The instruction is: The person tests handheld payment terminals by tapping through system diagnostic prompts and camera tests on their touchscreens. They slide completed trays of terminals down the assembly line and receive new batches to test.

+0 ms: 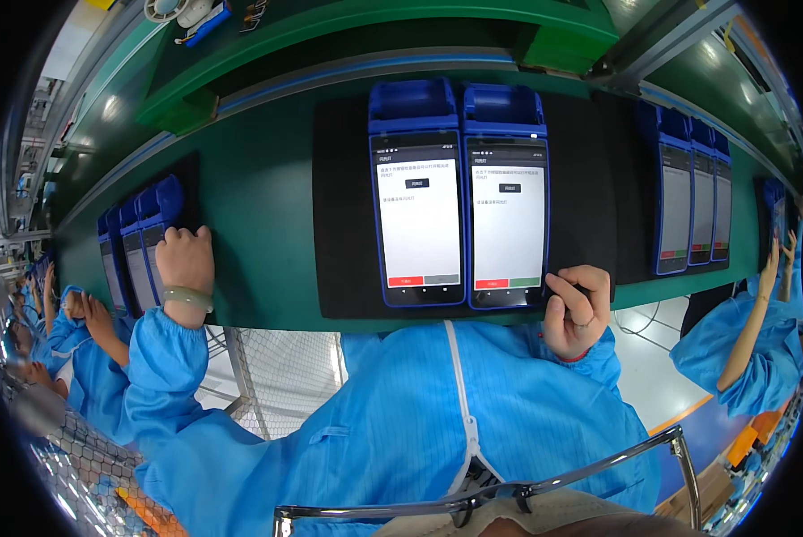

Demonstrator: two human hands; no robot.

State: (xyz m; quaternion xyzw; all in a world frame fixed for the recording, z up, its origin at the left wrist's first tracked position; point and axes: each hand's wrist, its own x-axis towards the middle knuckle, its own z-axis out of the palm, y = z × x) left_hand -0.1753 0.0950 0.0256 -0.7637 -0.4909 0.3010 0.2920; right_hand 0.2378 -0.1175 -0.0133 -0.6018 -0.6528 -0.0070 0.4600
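Observation:
Two handheld payment terminals with blue casings lie side by side on a black mat. The left terminal and the right terminal both show a white screen with a small dark button and a coloured bar at the bottom. My right hand is at the right terminal's lower right corner, fingers loosely bent and apart, holding nothing visible. Far to the left, my left hand is closed like a fist, back upward, beside another group of blue terminals. Its fingertips are hidden.
More blue terminals stand in a row at the right on the green table. A green raised shelf runs along the back. Co-workers in blue smocks sit at the left and right.

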